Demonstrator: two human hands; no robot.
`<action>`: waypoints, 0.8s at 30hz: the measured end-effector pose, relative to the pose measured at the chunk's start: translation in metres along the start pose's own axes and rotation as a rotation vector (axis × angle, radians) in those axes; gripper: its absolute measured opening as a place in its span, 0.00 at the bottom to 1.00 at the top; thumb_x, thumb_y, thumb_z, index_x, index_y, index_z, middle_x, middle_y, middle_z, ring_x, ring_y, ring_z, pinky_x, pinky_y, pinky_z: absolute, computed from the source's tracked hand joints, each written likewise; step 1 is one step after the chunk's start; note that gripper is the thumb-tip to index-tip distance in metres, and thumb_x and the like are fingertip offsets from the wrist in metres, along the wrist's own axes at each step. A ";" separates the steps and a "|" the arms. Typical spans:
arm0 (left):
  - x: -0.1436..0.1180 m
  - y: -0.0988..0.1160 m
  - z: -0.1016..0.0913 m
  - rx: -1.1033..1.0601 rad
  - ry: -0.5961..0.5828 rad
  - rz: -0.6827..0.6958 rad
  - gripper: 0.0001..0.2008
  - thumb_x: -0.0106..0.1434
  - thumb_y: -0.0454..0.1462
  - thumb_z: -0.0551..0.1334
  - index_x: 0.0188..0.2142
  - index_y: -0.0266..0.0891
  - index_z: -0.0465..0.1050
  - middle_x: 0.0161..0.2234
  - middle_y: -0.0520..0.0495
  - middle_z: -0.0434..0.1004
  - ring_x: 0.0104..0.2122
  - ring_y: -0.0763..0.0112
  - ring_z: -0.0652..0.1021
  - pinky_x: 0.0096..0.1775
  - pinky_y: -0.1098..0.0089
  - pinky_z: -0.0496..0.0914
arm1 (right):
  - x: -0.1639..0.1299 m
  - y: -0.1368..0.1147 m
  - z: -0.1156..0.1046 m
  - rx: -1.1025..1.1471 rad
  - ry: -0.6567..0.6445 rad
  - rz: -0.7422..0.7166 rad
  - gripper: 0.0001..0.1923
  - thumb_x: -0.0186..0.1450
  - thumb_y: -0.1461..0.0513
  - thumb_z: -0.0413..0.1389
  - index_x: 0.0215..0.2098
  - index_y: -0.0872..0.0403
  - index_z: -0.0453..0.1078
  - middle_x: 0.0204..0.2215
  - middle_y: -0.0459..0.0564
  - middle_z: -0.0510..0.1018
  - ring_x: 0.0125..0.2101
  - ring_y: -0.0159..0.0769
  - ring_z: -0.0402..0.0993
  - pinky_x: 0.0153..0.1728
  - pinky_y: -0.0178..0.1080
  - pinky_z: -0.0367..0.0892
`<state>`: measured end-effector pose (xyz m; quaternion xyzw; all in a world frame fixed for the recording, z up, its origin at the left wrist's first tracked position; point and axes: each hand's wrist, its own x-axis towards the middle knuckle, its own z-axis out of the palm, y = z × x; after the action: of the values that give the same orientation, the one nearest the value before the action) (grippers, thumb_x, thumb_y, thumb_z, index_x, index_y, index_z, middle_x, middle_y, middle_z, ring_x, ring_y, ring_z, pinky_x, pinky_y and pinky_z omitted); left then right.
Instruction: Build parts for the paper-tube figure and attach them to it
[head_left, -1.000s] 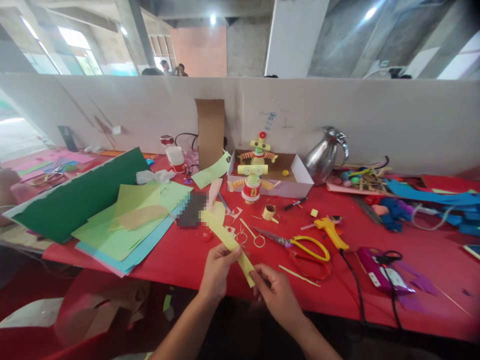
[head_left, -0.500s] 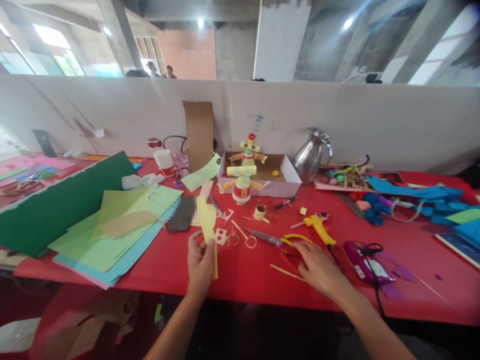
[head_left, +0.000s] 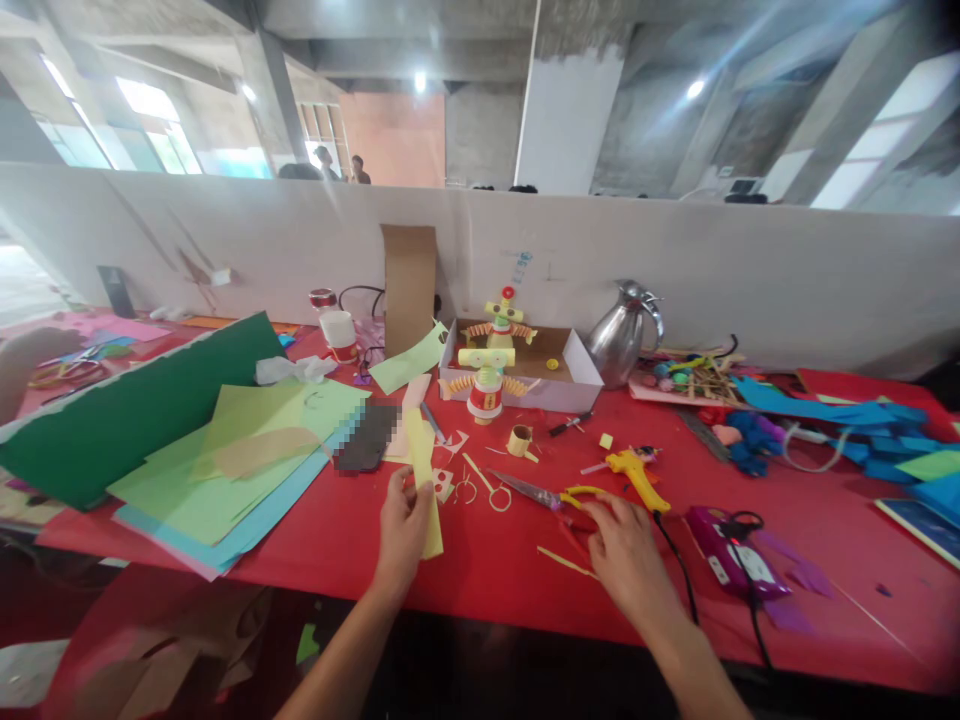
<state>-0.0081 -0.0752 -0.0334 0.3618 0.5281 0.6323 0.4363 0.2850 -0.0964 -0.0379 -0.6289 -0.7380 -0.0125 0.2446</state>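
Note:
My left hand pinches a yellow paper strip, held upright above the front of the red table. Over the handles of a pair of scissors lies my right hand, its fingers curled at the grips. The blades lie on the table and point left. Between my hands are a thin paper ring with a stem and a small piece with two holes. Behind them stands a paper figure with a red and white body, and a similar figure is farther back.
A yellow glue gun and a purple power box with cords lie right of my right hand. Coloured sheets and a green board are at left. A white box and a steel jug stand behind.
My right hand has come down onto the scissors' handles, its fingers now closer around them. My left hand still holds the yellow strip. The view has tilted slightly upward.

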 end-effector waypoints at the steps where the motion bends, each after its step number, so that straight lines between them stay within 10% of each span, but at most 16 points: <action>1: 0.000 0.000 0.000 0.015 -0.012 0.013 0.25 0.55 0.45 0.68 0.48 0.39 0.65 0.29 0.50 0.79 0.25 0.71 0.77 0.27 0.74 0.67 | -0.001 -0.011 0.001 0.033 0.068 -0.001 0.22 0.59 0.72 0.48 0.49 0.57 0.73 0.50 0.61 0.72 0.51 0.52 0.68 0.55 0.55 0.65; 4: -0.005 0.001 0.000 0.027 -0.045 0.042 0.27 0.55 0.43 0.69 0.51 0.39 0.64 0.31 0.48 0.80 0.27 0.69 0.78 0.29 0.74 0.68 | -0.006 -0.051 0.004 0.283 0.079 -0.076 0.19 0.63 0.70 0.48 0.48 0.53 0.73 0.48 0.57 0.75 0.51 0.50 0.70 0.55 0.54 0.66; 11: -0.037 0.002 0.006 -0.101 -0.295 -0.099 0.28 0.52 0.39 0.71 0.51 0.38 0.68 0.36 0.43 0.83 0.32 0.64 0.81 0.36 0.68 0.73 | -0.027 -0.127 0.030 0.965 -0.359 0.036 0.16 0.69 0.57 0.52 0.54 0.52 0.66 0.42 0.54 0.80 0.42 0.43 0.79 0.44 0.44 0.74; 20: 0.006 0.049 0.029 -0.211 -0.194 -0.235 0.14 0.45 0.37 0.73 0.32 0.34 0.77 0.25 0.46 0.80 0.21 0.71 0.76 0.26 0.72 0.68 | 0.009 -0.129 0.017 0.918 -0.272 0.086 0.17 0.70 0.51 0.49 0.49 0.53 0.69 0.37 0.53 0.81 0.38 0.43 0.77 0.40 0.41 0.70; 24: -0.011 0.036 0.029 -0.254 -0.148 -0.162 0.14 0.49 0.38 0.72 0.36 0.37 0.78 0.31 0.46 0.82 0.30 0.68 0.80 0.33 0.71 0.71 | 0.010 -0.126 0.019 0.945 -0.251 0.074 0.19 0.71 0.50 0.47 0.52 0.52 0.68 0.40 0.52 0.80 0.38 0.42 0.77 0.40 0.40 0.70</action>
<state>0.0165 -0.0772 0.0072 0.3058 0.4377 0.6283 0.5658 0.1601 -0.1070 -0.0145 -0.4715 -0.6639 0.4083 0.4126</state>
